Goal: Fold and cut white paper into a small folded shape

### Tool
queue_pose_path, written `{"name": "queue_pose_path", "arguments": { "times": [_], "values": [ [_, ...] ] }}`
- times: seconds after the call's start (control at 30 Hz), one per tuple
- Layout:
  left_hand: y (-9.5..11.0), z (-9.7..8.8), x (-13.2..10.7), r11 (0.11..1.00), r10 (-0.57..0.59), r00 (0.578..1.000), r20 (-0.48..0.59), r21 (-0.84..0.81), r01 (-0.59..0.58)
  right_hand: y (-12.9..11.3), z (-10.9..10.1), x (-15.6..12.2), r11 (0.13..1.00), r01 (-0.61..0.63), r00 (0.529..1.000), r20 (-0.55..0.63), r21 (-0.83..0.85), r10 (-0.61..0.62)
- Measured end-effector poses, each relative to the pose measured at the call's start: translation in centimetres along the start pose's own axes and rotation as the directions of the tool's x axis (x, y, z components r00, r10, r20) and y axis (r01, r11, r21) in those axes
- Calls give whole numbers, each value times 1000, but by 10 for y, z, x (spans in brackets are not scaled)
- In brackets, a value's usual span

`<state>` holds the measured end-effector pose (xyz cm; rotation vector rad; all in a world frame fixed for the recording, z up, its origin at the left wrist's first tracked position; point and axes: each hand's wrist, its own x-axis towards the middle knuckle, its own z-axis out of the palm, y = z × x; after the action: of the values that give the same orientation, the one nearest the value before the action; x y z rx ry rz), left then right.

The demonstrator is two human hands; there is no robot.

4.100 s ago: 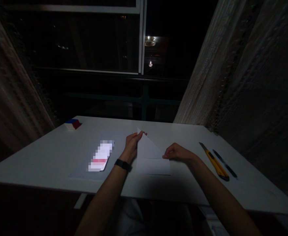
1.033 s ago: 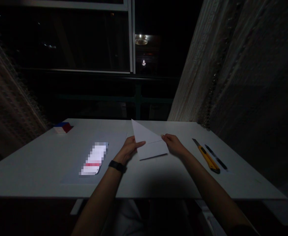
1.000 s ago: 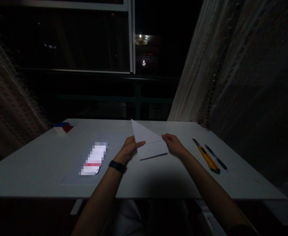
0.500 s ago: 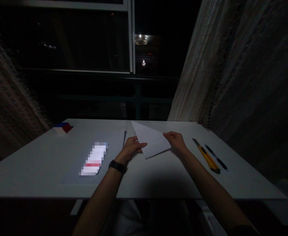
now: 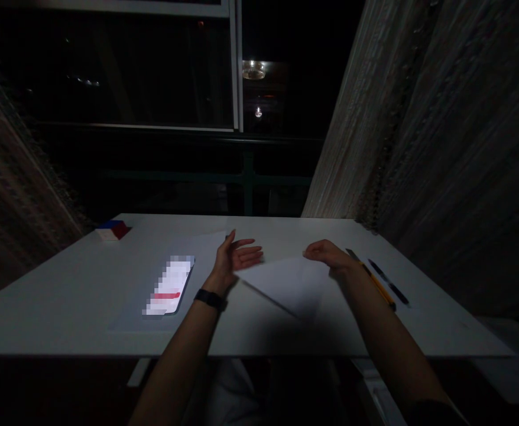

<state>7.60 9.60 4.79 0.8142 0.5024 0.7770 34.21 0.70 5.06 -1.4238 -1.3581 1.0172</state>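
A folded sheet of white paper (image 5: 286, 283) is tilted over the middle of the table, its lower edge dark and its shape slightly blurred. My right hand (image 5: 328, 254) pinches it by the far right edge, with thumb and fingers pressed together. Near the paper's left corner is my left hand (image 5: 238, 257), open, palm turned inward and fingers stretched to the right. A dark watch (image 5: 209, 299) sits on my left wrist. Whether the left hand's lower edge touches the paper I cannot tell.
On the white table (image 5: 64, 296), a lit phone (image 5: 168, 287) rests on a flat white sheet (image 5: 126, 313) at left. A colourful puzzle cube (image 5: 112, 230) stands at the far left. Right of my right arm lie a yellow utility knife (image 5: 377, 287) and a dark pen (image 5: 390, 283).
My left hand has let go of the paper and opened. The paper has turned and come nearer to me, its pointed corner swinging away from the far side. My right hand has shifted slightly right.
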Motion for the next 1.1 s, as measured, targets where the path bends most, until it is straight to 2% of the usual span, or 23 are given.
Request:
{"name": "queue_pose_path", "arguments": {
  "times": [0.07, 0.13, 0.23, 0.27, 0.33, 0.4, 0.47, 0.57, 0.63, 0.7, 0.77, 0.87, 1.03, 1.1],
  "values": [
    [-2, 1, -3, 988, -120, 986, 118, 109, 107, 0, 0, -2, 997, -16, 986, 166, -72, 28],
    [-7, 5, -6, 940, -231, 947, 222, 301, 159, 1, 5, -3, 992, -13, 958, 284, -123, 48],
    [-18, 14, -12, 803, -375, 873, 312, 580, 138, 0, 23, -1, 984, 6, 920, 387, -177, 64],
    [-21, 16, -14, 755, -393, 865, 313, 646, 110, 0, 29, 0, 982, 14, 916, 396, -188, 63],
    [-26, 20, -15, 672, -360, 884, 298, 740, 24, -2, 42, 2, 980, 28, 924, 379, -196, 50],
    [-30, 22, -15, 620, -293, 915, 278, 783, -39, -3, 50, 4, 990, 33, 950, 313, -140, 13],
    [-32, 21, -14, 630, -227, 940, 253, 774, -56, -3, 54, 6, 999, 39, 981, 192, -24, -34],
    [-33, 19, -9, 733, -141, 975, 170, 680, -13, 1, 50, 9, 991, 53, 999, 6, 123, -54],
    [-33, 18, -5, 815, -67, 995, 80, 579, 9, 3, 46, 9, 975, 28, 998, -58, 221, -16],
    [-33, 16, -2, 888, 24, 1000, -11, 459, -17, 4, 45, 8, 944, 14, 998, -69, 330, 9],
    [-33, 15, 1, 932, 106, 992, -73, 354, -74, 3, 48, 6, 927, 7, 999, -33, 376, 6],
    [-33, 12, 5, 948, 215, 966, -141, 268, -172, 2, 60, 2, 924, -45, 999, 18, 379, 42],
    [-33, 7, 8, 935, 322, 925, -200, 221, -278, 1, 73, 3, 875, -29, 989, -112, 484, 95],
    [-33, 5, 9, 926, 361, 901, -243, 211, -314, -1, 74, 4, 826, -51, 987, -97, 561, 127]
  ]
}}
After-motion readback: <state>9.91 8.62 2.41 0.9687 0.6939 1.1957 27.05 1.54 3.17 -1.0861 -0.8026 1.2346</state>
